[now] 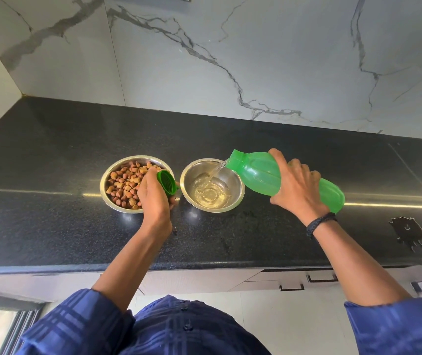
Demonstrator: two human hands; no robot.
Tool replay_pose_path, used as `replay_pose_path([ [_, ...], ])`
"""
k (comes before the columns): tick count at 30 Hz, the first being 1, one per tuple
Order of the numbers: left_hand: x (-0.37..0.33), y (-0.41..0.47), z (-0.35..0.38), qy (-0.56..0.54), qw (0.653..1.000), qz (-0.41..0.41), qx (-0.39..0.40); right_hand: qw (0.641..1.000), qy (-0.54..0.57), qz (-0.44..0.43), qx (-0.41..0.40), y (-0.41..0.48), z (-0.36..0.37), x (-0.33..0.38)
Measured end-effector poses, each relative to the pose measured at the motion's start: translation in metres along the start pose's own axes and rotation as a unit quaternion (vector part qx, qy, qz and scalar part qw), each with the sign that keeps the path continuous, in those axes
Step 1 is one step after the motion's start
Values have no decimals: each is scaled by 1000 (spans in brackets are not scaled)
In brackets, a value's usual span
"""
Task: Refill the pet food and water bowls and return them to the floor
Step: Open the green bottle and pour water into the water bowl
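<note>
We see two steel bowls standing side by side on the black speckled worktop (51, 155), close together but not touching; the food bowl (117, 201) on the left is heaped with brown and tan kibble (124, 179), and the water bowl (235, 198) on the right holds a shallow pool of clear water (208, 193) across its bottom. The right hand (298, 187) closes its grip around the middle of a green plastic bottle (258, 175), fingers over the top and thumb under; the bottle lies tipped nearly flat, its open neck over the right rim of the water bowl, and a clear stream (217, 169) falls from the neck into the bowl. The left hand (153, 198) hovers over the right edge of the food bowl, just beside the gap between the bowls; its grip is closed on the green screw cap (167, 184), whose ribbed hollow faces up and towards us. A dark braided band (320, 222) circles the right wrist; both forearms come out of blue checked sleeves (76, 326). Behind the worktop rises a white marble wall (256, 60) with grey veins; on the far right of the worktop a wet patch (409, 234) shines on the stone; below the front edge we make out pale cabinet fronts with dark handles (291, 286).
</note>
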State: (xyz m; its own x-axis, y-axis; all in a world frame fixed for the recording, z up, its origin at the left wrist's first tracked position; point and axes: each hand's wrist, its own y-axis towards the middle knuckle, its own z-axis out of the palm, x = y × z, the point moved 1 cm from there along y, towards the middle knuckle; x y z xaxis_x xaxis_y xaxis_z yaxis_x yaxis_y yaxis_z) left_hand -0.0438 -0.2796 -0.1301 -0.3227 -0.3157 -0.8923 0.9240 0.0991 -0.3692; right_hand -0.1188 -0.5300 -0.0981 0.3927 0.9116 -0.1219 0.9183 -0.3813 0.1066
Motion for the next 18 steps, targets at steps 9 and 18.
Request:
replay_pose_path([
  [9, 1, -1, 0, -3, 1000, -3, 11, 1000, -15, -2, -2, -1, -4, 1],
  [18, 4, 2, -1, -6, 1000, -11, 11, 1000, -10, -1, -2, 0, -5, 2],
])
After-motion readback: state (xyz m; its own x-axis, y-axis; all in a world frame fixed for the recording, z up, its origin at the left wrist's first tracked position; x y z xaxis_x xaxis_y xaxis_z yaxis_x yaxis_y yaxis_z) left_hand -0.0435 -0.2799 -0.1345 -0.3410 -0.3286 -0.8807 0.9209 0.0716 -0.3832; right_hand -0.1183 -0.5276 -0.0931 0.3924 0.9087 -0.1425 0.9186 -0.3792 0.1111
